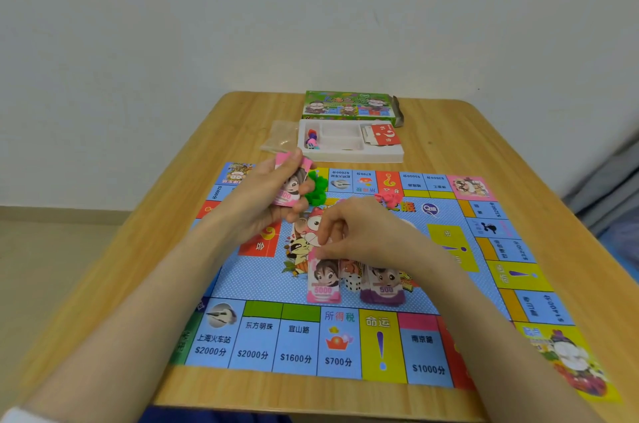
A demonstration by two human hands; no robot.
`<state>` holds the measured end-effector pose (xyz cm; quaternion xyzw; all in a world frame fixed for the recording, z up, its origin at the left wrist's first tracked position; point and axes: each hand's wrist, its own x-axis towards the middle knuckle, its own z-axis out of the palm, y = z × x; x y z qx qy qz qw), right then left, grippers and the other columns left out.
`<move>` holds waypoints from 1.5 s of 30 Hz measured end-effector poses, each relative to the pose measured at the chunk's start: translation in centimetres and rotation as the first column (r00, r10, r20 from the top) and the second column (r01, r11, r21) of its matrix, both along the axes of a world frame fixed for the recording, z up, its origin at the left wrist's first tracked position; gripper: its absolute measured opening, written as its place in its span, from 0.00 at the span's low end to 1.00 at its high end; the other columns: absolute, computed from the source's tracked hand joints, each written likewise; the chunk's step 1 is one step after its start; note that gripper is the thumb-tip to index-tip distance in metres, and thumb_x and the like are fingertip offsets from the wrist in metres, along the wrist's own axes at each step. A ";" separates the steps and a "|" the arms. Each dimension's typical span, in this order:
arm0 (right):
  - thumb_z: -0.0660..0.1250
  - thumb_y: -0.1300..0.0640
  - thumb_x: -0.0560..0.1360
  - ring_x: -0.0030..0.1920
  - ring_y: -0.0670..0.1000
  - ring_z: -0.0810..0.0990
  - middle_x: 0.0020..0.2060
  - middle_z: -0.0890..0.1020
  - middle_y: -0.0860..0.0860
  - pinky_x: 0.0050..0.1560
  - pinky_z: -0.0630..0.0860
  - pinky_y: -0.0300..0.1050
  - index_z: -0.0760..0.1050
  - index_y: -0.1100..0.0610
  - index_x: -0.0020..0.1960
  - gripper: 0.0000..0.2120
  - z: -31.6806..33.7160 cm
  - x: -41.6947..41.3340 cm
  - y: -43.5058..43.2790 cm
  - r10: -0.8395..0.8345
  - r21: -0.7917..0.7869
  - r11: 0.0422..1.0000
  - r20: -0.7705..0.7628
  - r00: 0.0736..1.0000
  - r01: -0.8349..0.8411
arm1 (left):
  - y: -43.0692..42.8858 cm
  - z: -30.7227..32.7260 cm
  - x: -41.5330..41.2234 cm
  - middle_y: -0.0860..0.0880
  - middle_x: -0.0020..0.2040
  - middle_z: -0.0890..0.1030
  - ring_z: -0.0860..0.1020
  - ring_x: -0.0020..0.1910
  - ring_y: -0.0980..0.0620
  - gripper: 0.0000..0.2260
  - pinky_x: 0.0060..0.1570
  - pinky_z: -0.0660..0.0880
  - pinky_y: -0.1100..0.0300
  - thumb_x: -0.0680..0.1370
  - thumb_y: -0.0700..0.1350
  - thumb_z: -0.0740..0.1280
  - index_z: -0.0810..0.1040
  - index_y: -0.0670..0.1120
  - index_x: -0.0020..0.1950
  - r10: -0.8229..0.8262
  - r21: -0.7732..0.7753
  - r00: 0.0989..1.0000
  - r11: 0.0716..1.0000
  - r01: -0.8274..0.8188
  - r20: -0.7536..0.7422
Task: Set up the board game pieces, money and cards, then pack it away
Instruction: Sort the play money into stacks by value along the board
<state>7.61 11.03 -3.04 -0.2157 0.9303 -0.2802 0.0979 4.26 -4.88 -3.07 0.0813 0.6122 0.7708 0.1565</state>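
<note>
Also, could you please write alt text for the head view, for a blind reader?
A person's right hand pinches the top of a pink 5000 pile on the game board, beside a purple 500 pile; the left hand grips more pink notes. A white tray and green box lie beyond.

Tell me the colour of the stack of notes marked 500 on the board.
Purple; the paper note stack marked 500 shows best in the head view.
</note>
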 end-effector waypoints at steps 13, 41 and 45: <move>0.73 0.53 0.69 0.57 0.46 0.64 0.56 0.66 0.47 0.61 0.68 0.47 0.68 0.49 0.62 0.25 0.1 1.4 -0.1 0.300 0.170 0.936 0.067 0.952 -0.307 | 0.0 0.2 0.0 0.50 0.28 0.72 0.69 0.21 0.55 0.14 0.18 0.65 0.65 0.77 0.53 0.58 0.68 0.43 0.53 -0.017 -0.011 1.000 1.000 0.017 -0.014; 0.72 0.62 0.71 0.28 0.45 0.76 0.26 0.78 0.51 0.32 0.72 0.38 0.77 0.55 0.41 0.05 0.4 -0.3 0.4 -0.415 -0.555 0.801 -0.241 0.878 0.226 | 0.4 0.3 1.1 0.47 0.40 0.85 0.84 0.34 0.49 0.14 0.26 0.77 0.66 0.70 0.37 0.69 0.75 0.44 0.55 -0.195 -0.169 0.981 0.966 0.194 0.009; 0.66 0.63 0.75 0.32 0.53 0.79 0.28 0.80 0.54 0.35 0.74 0.51 0.75 0.57 0.44 0.03 0.1 -0.3 0.4 -0.381 -0.523 0.833 -0.300 0.875 0.184 | 0.4 0.3 1.0 0.44 0.41 0.85 0.84 0.33 0.48 0.16 0.25 0.77 0.66 0.68 0.39 0.69 0.75 0.44 0.55 -0.179 -0.143 0.984 0.973 0.179 0.011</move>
